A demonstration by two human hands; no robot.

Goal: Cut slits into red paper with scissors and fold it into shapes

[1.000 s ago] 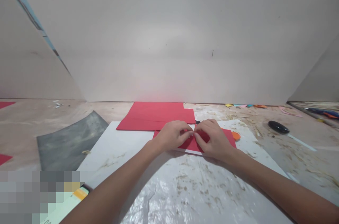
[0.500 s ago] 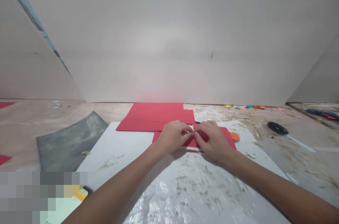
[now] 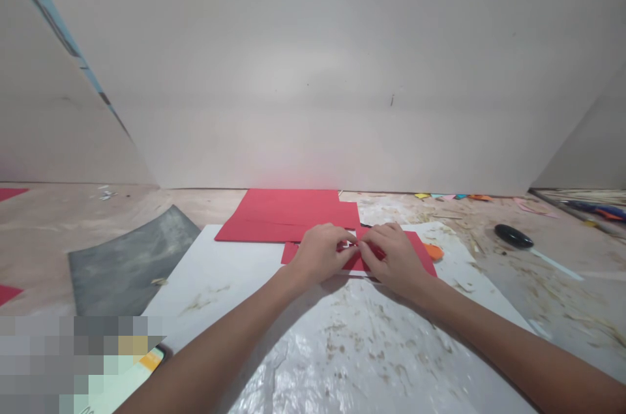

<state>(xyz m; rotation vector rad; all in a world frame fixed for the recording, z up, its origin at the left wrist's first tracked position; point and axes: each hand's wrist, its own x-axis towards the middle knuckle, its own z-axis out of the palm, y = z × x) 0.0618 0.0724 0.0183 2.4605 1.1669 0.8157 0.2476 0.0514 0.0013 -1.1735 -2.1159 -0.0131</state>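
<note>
A red paper sheet [image 3: 419, 251] with white showing at a small opening lies on the white board. Over its left part is my left hand [image 3: 320, 254], thumb and fingers pinched. My right hand [image 3: 392, 259] pinches close beside it, and the fingertips of both nearly meet above the opening. Whatever sits between the fingertips is too small to make out. Behind the hands rests a larger stack of red paper [image 3: 288, 212]. An orange piece [image 3: 433, 251] pokes out by the right edge of the red sheet.
The white board [image 3: 313, 349] is smeared with brown residue. A grey sheet [image 3: 127, 264] lies at left. At right are a black oval object [image 3: 513, 236] with a pale strip and coloured scraps [image 3: 479, 197]. An upright white panel [image 3: 313, 75] closes off the back.
My left fingertips have shifted slightly, and a bit more white shows beneath them. Both hands otherwise stay in the same place on the red sheet.
</note>
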